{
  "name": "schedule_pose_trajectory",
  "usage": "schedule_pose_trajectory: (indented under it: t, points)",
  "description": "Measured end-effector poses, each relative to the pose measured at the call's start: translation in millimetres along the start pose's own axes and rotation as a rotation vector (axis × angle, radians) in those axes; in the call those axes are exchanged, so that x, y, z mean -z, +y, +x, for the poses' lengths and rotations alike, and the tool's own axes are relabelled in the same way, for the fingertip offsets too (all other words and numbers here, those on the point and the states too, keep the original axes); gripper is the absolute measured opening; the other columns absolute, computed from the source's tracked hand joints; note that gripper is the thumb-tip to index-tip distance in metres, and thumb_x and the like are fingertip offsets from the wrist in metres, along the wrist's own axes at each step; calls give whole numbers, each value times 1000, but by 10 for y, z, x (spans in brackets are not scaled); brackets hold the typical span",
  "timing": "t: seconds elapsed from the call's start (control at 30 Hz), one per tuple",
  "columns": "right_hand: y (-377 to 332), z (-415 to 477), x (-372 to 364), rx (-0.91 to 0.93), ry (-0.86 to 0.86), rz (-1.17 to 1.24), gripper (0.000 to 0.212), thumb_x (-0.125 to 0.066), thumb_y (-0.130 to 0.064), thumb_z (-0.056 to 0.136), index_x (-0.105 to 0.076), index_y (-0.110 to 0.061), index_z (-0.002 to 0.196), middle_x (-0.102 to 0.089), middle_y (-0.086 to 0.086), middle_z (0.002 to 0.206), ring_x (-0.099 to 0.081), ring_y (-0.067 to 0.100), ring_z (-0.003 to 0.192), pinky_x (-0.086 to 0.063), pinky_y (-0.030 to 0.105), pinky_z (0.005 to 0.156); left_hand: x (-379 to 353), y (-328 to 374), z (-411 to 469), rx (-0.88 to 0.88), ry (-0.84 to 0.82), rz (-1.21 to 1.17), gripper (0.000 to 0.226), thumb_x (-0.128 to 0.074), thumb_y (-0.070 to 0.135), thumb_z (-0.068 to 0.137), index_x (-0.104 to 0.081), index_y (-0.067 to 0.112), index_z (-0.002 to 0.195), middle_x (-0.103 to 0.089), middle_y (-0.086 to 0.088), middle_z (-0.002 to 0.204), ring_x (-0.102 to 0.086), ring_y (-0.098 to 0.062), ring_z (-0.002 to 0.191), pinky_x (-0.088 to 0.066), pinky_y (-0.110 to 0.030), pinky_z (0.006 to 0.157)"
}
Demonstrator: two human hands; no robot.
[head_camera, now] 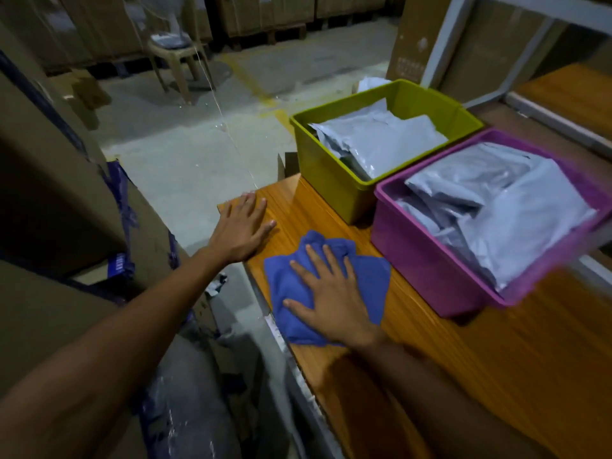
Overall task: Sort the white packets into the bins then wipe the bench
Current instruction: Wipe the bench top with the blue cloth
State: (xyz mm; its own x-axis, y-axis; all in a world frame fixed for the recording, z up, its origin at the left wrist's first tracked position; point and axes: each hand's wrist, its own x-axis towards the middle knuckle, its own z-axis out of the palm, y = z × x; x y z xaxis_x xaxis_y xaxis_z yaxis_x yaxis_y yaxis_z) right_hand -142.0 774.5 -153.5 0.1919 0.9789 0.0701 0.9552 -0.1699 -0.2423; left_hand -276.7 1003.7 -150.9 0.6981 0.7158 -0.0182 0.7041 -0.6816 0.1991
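Closest to us, our two forearms run up from the bottom edge, so we're leaning in over the bench [496, 376], a long orange wood-grain top. On it sit the pink bin [424, 270] and, touching it on the far side, the green bin [331, 180], both holding white packets [516, 226]. We judge the sorting done and the wiping under way. The blue cloth [288, 286] lies bunched near the bench's front edge, just beside the pink bin. Our right hand [334, 299] presses flat on it, fingers straight and spread, gripping nothing. Our left hand [240, 226] rests on the bench corner, fingers likewise straight and fanned.

Trouble? A wide sweep could knock the pink bin (it's heaped high) and spill packets, or drag the cloth off the near edge.

The pink bin's right corner is smeared by blur. Something pale [372, 84] pokes up behind the green bin, and we can't tell whether it's a stray packet. Bench surface under the bins is hidden.
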Motion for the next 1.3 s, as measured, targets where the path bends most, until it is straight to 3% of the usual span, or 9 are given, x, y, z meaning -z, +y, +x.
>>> schedule_pose_trajectory:
  t: [0.13,0.33,0.53,0.73,0.97,1.17,1.3]
  points:
    - [253,-366,133,-238,-11,-63,75,-29,-75,84,-18,-41,150,-8,-1,163,2,27,149,-4,56,116,-76,359,-464,-29,-34,-35,91,4,76,83,-9,22,155,2,-6,162,5,-21,150,0,-49,119]
    - [127,-1342,114,15,-21,-21,75,-29,-75,85,-24,-38,149,-8,-1,163,0,24,150,-7,59,116,-220,1057,-1141,-58,-50,2,87,-2,73,86,-8,20,155,1,-6,162,4,-22,150,-1,-51,119]
    - [451,-2176,295,-301,66,-55,75,-33,-74,82,-30,-38,147,-18,0,161,-11,30,148,-4,55,114,-351,1785,-1860,-132,-68,-53,87,0,73,86,-12,20,154,0,-5,162,2,-20,150,-1,-49,119]
    - [528,-2892,400,-127,-56,-45,75,-28,-75,85,-21,-40,150,-7,-2,163,1,24,150,-7,59,116,-397,2376,-2339,-165,-20,-198,79,-11,62,89,-34,16,149,-21,-8,160,-12,-21,149,-9,-46,119]
    - [837,-3286,567,-609,-13,-65,88,0,-82,73,-5,-41,151,9,-7,162,12,24,149,1,57,117,-535,3110,-2440,-407,-93,-201,66,-15,53,97,-34,17,148,-23,-10,159,-14,-24,148,-11,-46,119]
    - [763,-3908,601,-664,66,-26,79,-11,-80,83,-14,-40,151,3,-7,163,10,18,149,0,54,117,-643,3544,-2585,-575,-141,-209,64,-14,50,98,-31,17,150,-21,-9,159,-10,-23,149,-11,-45,119]
    - [1020,-4557,699,-977,116,-58,79,-12,-81,82,-14,-43,150,-2,-7,163,4,23,150,-1,55,118,-702,3799,-2778,-737,-157,-179,69,-9,53,96,-31,15,149,-21,-10,159,-11,-24,149,-11,-45,119]
